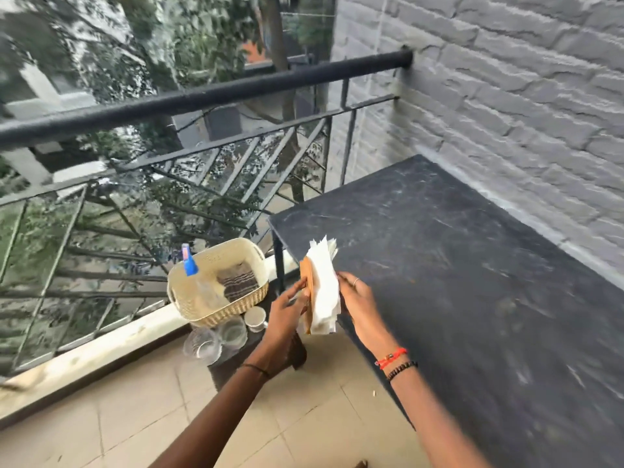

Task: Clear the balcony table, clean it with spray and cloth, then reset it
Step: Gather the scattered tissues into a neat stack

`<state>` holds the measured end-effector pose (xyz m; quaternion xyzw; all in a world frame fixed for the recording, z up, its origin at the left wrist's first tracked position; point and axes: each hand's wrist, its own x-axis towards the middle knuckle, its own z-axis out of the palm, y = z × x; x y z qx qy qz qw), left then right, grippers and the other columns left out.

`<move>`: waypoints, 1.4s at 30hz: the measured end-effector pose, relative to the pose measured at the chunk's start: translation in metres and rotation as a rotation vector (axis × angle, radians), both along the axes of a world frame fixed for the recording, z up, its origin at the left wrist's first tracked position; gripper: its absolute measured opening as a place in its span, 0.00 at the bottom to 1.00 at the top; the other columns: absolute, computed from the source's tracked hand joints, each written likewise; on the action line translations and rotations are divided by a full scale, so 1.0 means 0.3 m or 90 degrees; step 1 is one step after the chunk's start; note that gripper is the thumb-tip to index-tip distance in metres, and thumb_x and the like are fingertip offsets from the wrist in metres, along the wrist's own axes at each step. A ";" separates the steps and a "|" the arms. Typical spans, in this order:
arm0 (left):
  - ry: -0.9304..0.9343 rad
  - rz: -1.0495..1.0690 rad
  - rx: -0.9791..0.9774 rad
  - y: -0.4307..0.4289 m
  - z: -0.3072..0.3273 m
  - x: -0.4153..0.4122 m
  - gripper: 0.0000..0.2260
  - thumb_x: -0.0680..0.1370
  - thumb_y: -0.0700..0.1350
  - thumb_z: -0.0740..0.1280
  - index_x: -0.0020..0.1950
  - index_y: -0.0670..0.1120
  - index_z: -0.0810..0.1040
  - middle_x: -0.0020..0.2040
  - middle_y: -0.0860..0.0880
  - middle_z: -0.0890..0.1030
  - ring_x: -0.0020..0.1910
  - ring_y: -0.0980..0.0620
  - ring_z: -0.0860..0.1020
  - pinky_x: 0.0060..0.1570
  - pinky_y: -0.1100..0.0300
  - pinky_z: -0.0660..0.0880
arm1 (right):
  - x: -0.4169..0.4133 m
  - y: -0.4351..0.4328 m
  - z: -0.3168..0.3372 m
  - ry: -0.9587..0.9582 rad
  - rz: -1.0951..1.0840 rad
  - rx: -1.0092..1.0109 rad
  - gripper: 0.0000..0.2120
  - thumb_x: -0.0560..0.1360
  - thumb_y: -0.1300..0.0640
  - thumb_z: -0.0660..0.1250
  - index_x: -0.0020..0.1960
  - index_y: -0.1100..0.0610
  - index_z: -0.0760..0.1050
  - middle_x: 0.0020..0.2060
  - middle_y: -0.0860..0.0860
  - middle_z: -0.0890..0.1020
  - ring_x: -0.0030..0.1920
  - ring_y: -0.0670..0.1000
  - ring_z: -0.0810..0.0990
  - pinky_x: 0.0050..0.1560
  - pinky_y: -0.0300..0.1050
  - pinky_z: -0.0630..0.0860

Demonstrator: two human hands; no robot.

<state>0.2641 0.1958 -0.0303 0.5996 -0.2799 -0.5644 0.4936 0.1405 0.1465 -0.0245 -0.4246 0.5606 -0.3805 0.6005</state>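
A wooden napkin holder (305, 292) full of white paper napkins (324, 285) is held upright between my two hands, just off the left edge of the dark balcony table (456, 265). My left hand (287, 315) grips the holder's wooden side. My right hand (358, 298) presses on the napkins from the right. The tabletop bears nothing and looks streaked. To the left, a cream basket (251, 261) holds a spray bottle (197, 282) with a blue nozzle and a striped brown cloth (241, 283).
The basket, two clear glasses (216, 339) and a small white cup (255, 318) stand on a low dark stool by the black railing (202, 96). A grey brick wall (506, 96) runs along the table's far side. Beige floor tiles (135, 417) lie below.
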 end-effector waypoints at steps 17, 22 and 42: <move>-0.087 -0.053 0.138 0.017 -0.384 0.286 0.18 0.81 0.33 0.57 0.71 0.35 0.68 0.69 0.38 0.72 0.67 0.42 0.72 0.71 0.48 0.66 | 0.316 0.002 -0.398 0.352 0.138 0.043 0.13 0.76 0.65 0.60 0.36 0.62 0.78 0.30 0.51 0.77 0.35 0.50 0.71 0.32 0.41 0.64; -0.110 -0.067 0.171 -0.072 -0.558 0.314 0.17 0.82 0.33 0.56 0.71 0.37 0.70 0.69 0.39 0.73 0.68 0.42 0.72 0.70 0.53 0.65 | 0.367 -0.110 -0.559 0.411 0.120 0.054 0.22 0.76 0.66 0.60 0.25 0.52 0.63 0.24 0.46 0.66 0.32 0.51 0.65 0.28 0.42 0.58; -0.034 -0.023 0.188 -0.198 -0.892 0.307 0.18 0.78 0.29 0.54 0.66 0.37 0.72 0.62 0.33 0.77 0.63 0.35 0.75 0.64 0.38 0.70 | 0.505 -0.278 -0.934 0.454 0.155 0.081 0.11 0.75 0.67 0.59 0.36 0.61 0.75 0.41 0.67 0.81 0.39 0.54 0.70 0.39 0.44 0.64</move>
